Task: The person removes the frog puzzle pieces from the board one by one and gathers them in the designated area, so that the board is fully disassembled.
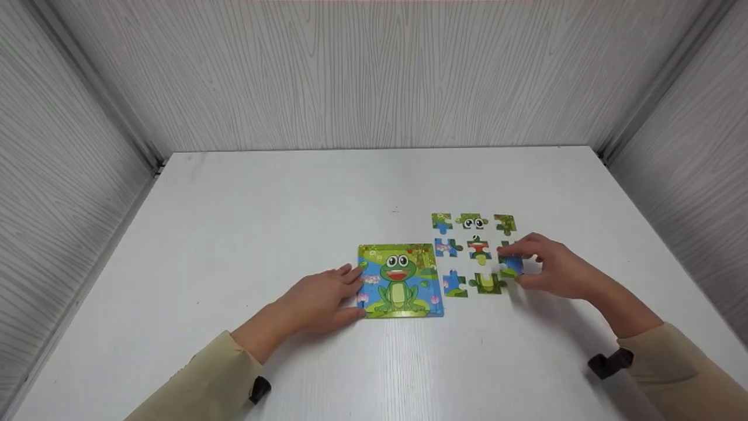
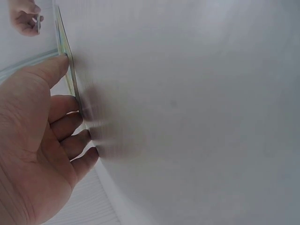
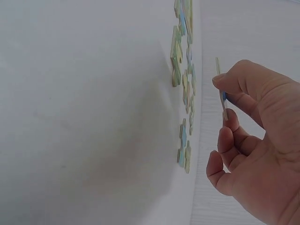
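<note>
A square frog puzzle board, printed with a smiling green frog, lies flat on the white table. My left hand rests at the board's left edge, fingers and thumb relaxed and touching its rim. In the left wrist view the board shows edge-on beside the left hand. My right hand pinches a blue and green puzzle piece between thumb and fingers. The right wrist view shows this thin piece raised off the table, held in the right hand.
Several loose puzzle pieces lie spread in rows right of the board, among them the eyes piece, the mouth piece and a bottom piece. Another piece is partly hidden behind the held one. Grey wood-grain panels enclose the white table.
</note>
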The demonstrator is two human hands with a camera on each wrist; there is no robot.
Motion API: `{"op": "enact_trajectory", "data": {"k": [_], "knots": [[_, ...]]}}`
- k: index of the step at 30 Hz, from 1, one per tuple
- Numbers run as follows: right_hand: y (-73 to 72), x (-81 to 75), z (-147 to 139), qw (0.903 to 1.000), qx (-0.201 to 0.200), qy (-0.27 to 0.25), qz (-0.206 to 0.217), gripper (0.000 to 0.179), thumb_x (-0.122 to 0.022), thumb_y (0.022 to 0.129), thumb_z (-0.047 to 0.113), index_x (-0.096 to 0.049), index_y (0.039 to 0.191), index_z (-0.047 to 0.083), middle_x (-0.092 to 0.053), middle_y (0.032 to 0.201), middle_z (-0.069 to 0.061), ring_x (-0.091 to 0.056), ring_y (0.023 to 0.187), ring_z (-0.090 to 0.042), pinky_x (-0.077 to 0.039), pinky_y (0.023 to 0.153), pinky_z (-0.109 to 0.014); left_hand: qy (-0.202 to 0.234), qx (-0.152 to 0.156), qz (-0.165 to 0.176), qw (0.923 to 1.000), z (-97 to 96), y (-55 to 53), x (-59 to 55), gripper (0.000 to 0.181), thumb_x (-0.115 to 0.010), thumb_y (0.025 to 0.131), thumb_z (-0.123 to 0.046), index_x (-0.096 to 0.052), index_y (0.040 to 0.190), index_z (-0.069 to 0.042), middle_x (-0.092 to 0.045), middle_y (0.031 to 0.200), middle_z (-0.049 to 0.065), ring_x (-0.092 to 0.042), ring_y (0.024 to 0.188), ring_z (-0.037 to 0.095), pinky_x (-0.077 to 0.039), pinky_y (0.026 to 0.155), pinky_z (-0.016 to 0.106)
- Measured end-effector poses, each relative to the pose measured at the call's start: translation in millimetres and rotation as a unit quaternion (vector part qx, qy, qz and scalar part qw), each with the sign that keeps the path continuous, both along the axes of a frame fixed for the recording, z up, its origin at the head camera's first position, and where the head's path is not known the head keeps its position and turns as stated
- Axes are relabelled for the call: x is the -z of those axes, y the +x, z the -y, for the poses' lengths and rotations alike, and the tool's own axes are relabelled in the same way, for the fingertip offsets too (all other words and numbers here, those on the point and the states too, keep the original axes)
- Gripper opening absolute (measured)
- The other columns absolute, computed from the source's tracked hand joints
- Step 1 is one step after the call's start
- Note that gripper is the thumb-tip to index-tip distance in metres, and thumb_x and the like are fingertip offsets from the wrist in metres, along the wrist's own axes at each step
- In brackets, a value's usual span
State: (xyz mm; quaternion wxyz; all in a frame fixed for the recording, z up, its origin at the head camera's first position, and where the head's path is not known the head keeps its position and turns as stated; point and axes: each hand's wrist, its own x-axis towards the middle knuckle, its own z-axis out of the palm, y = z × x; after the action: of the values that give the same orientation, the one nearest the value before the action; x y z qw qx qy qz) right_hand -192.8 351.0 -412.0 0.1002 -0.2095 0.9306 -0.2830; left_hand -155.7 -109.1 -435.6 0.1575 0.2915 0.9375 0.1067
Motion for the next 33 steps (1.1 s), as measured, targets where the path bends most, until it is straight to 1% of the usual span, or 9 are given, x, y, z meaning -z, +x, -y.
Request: {"op": "enact_trajectory", "data": {"k": [6, 10, 15, 18, 24, 29, 33], "knots": [[1.7, 4.1, -11.7, 1.0000, 0.002, -0.001, -0.002, 0.046, -0.074, 0.091, 0.004, -0.073, 0.135, 0.020, -0.060, 0.133, -0.004, -0.056, 0.117, -0.025, -0.049, 0.098, -0.054, -0.002, -0.004, 0.003, 1.0000, -1.8, 0.8, 0.0, 0.073, -0.059, 0.105, -0.053, -0.044, 0.162, -0.010, -0.036, 0.170, 0.006, -0.030, 0.159, 0.028, -0.031, 0.125, 0.050], [3.1, 4.4, -15.7, 1.0000, 0.000, -0.001, -0.001, 0.044, -0.076, 0.092, 0.006, -0.074, 0.133, 0.021, -0.061, 0.133, -0.004, -0.056, 0.119, -0.026, -0.049, 0.097, -0.054, 0.001, -0.005, 0.003, 1.0000, -2.1, 1.5, -0.1, 0.073, -0.059, 0.105, -0.053, -0.045, 0.162, -0.010, -0.036, 0.170, 0.006, -0.030, 0.159, 0.029, -0.032, 0.125, 0.050], [3.2, 8.1, -19.1, 0.9998, -0.001, 0.013, 0.015, 0.043, -0.079, 0.091, 0.009, -0.075, 0.132, 0.021, -0.061, 0.133, -0.005, -0.056, 0.120, -0.027, -0.049, 0.097, -0.053, 0.001, -0.003, -0.001, 1.0000, -2.4, 1.7, 0.7, 0.073, -0.059, 0.105, -0.053, -0.045, 0.161, -0.009, -0.037, 0.170, 0.007, -0.031, 0.158, 0.029, -0.033, 0.124, 0.050], [3.6, 11.7, -21.8, 0.9995, -0.001, 0.016, 0.027, 0.044, -0.080, 0.091, 0.009, -0.074, 0.133, 0.020, -0.061, 0.132, -0.006, -0.056, 0.117, -0.027, -0.050, 0.096, -0.050, 0.001, -0.003, 0.000, 1.0000, -2.9, 1.6, 0.5, 0.073, -0.059, 0.105, -0.053, -0.045, 0.162, -0.009, -0.036, 0.170, 0.007, -0.030, 0.158, 0.029, -0.032, 0.124, 0.050], [4.4, 17.4, -25.4, 0.9990, 0.003, 0.018, 0.042, 0.046, -0.083, 0.089, 0.011, -0.075, 0.133, 0.020, -0.062, 0.124, -0.003, -0.053, 0.108, -0.024, -0.048, 0.092, -0.041, 0.002, -0.006, 0.004, 1.0000, -2.9, 1.2, 0.6, 0.072, -0.059, 0.105, -0.052, -0.045, 0.162, -0.010, -0.036, 0.170, 0.006, -0.030, 0.158, 0.028, -0.033, 0.124, 0.050], [4.9, 18.2, -25.1, 0.9986, 0.008, 0.022, 0.047, 0.044, -0.083, 0.090, 0.013, -0.075, 0.133, 0.020, -0.061, 0.125, -0.003, -0.052, 0.109, -0.023, -0.047, 0.092, -0.039, 0.004, -0.006, 0.003, 1.0000, -1.8, 0.8, 1.1, 0.072, -0.058, 0.105, -0.052, -0.045, 0.162, -0.010, -0.036, 0.170, 0.006, -0.031, 0.158, 0.029, -0.034, 0.123, 0.050], [4.2, 17.0, -25.3, 0.9987, 0.009, 0.020, 0.046, 0.045, -0.084, 0.090, 0.015, -0.074, 0.134, 0.018, -0.062, 0.125, -0.004, -0.052, 0.108, -0.024, -0.047, 0.091, -0.037, -0.003, -0.003, 0.003, 1.0000, -0.4, -0.6, 1.2, 0.073, -0.057, 0.105, -0.053, -0.043, 0.163, -0.010, -0.035, 0.171, 0.005, -0.030, 0.158, 0.028, -0.033, 0.124, 0.049]]}}
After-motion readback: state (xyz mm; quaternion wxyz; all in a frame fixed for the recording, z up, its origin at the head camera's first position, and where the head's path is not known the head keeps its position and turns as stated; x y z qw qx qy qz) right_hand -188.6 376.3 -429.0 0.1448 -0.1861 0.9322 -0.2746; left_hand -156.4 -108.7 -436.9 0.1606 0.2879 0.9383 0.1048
